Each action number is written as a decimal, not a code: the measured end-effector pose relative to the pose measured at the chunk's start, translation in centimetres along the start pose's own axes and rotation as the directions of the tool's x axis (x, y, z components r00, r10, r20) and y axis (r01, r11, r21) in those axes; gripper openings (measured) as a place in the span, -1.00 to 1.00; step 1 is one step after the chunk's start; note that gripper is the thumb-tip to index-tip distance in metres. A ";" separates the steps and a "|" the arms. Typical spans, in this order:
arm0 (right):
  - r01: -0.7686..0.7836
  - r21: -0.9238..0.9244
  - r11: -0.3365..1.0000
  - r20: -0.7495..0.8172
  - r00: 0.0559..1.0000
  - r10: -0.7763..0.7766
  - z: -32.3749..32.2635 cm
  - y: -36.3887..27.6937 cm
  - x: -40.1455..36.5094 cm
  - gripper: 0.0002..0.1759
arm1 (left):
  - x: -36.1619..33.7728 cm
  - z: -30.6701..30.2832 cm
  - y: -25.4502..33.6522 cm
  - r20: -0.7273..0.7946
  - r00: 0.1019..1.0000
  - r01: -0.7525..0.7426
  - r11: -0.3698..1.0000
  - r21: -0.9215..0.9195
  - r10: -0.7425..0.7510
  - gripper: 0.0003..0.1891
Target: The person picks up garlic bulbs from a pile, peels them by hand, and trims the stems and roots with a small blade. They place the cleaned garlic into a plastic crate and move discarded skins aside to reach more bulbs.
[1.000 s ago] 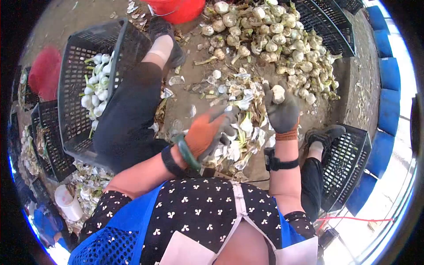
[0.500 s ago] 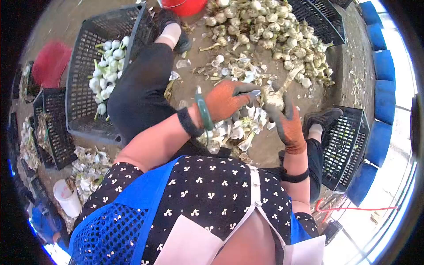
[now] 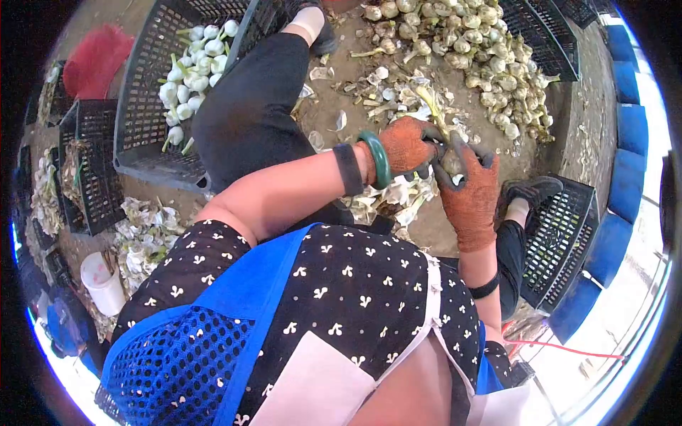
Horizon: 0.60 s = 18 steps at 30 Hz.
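A garlic bulb (image 3: 453, 165) with its long stalk (image 3: 431, 105) pointing up and away sits between my two gloved hands. My right hand (image 3: 472, 190), in an orange glove with dark fingers, is wrapped round the bulb from the right. From the left, my left hand (image 3: 408, 147) closes its fingers against the bulb near the neck. Whether those fingers also hold a small tool is hidden. A green bangle (image 3: 376, 160) circles my left wrist. Below the hands lie loose pale garlic skins (image 3: 405, 202).
Untrimmed garlic (image 3: 490, 64) is heaped at the upper right. On the left, a black crate (image 3: 135, 153) holds trimmed white bulbs (image 3: 192, 82). Another black crate (image 3: 565, 241) stands beside my right foot. A white bucket (image 3: 103, 284) and a red sack (image 3: 96, 60) are farther left.
The view has shifted. My left hand has come closer to my right, its fingers now against the bulb. The bulb's stalk has swung from pointing up-right to up-left.
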State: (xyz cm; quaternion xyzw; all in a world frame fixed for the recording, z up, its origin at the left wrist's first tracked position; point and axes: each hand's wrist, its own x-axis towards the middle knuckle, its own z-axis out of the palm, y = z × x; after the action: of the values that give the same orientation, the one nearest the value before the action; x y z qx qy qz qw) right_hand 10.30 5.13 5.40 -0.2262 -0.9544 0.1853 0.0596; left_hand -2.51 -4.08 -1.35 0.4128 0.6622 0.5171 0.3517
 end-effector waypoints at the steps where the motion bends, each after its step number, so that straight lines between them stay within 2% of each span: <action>1: 0.059 -0.011 0.998 -0.043 0.997 -0.060 0.0 0.3 0.1 -0.44 | 0.2 0.0 -0.1 0.047 0.995 0.090 0.987 -0.135 -0.084 -0.71; 2: 0.116 -0.024 0.993 -0.085 0.989 -0.118 0.0 0.5 0.2 -0.44 | 0.1 -0.4 0.4 0.047 0.995 0.091 0.986 -0.138 -0.085 -0.71; 4: 0.120 -0.020 0.993 -0.087 0.989 -0.121 -0.1 0.4 0.1 -0.45 | -0.1 -1.3 1.2 0.192 0.974 0.148 0.977 -0.154 -0.117 -0.70; 5: 0.124 -0.014 0.992 -0.092 0.988 -0.125 -0.1 0.3 0.2 -0.45 | 0.0 -1.1 0.6 0.134 0.990 0.046 0.996 -0.079 -0.035 -0.70; 8: 0.157 0.054 0.986 -0.076 0.985 -0.152 -0.1 0.5 0.3 -0.45 | -0.1 -0.2 -0.3 0.049 0.999 -0.003 1.000 -0.019 0.003 -0.69; 9: 0.156 0.053 0.986 -0.075 0.986 -0.151 0.1 0.8 0.2 -0.45 | -0.2 -0.9 1.1 0.050 0.999 -0.002 1.000 -0.020 0.003 -0.69; 10: -0.048 0.441 0.896 0.002 0.999 0.052 0.4 1.1 -0.1 -0.44 | -0.5 -1.8 2.7 0.155 0.976 0.181 0.969 -0.165 -0.156 -0.69; 11: -0.251 0.736 0.629 0.150 0.966 0.209 0.6 1.5 -0.2 -0.43 | -0.7 -2.5 3.8 0.279 0.916 0.367 0.886 -0.284 -0.290 -0.69; 12: -0.253 0.735 0.629 0.151 0.965 0.212 0.6 1.8 -0.3 -0.43 | -0.7 -2.6 3.9 0.281 0.915 0.368 0.885 -0.285 -0.290 -0.69; 14: -0.121 0.526 0.842 0.066 0.993 0.101 0.7 2.2 -0.3 -0.42 | -0.9 -2.8 4.0 0.354 0.894 0.383 0.879 -0.283 -0.276 -0.68; 15: -0.123 0.529 0.840 0.068 0.992 0.102 0.7 2.0 -0.2 -0.42 | -0.5 -1.7 2.3 0.177 0.981 0.111 0.983 -0.148 -0.084 -0.68; 16: -0.024 0.307 0.952 0.025 1.000 0.017 0.6 1.6 -0.2 -0.44 | -0.3 -0.9 0.8 0.178 0.980 0.115 0.983 -0.146 -0.088 -0.68; 17: 0.075 0.062 0.995 0.006 0.997 -0.075 0.6 1.4 -0.2 -0.46 | -0.3 -0.7 0.8 0.124 0.988 0.099 0.993 -0.062 -0.091 -0.69; 18: 0.072 0.063 0.995 0.010 0.997 -0.073 0.5 1.4 -0.2 -0.46 | -0.4 -0.5 0.8 0.069 0.994 0.087 0.996 0.021 -0.088 -0.69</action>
State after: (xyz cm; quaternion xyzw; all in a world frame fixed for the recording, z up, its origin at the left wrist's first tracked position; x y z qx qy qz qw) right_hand 10.98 6.01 4.37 -0.1885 -0.9561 0.2141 0.0676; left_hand -2.67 -4.52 -0.43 0.4042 0.6717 0.4805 0.3931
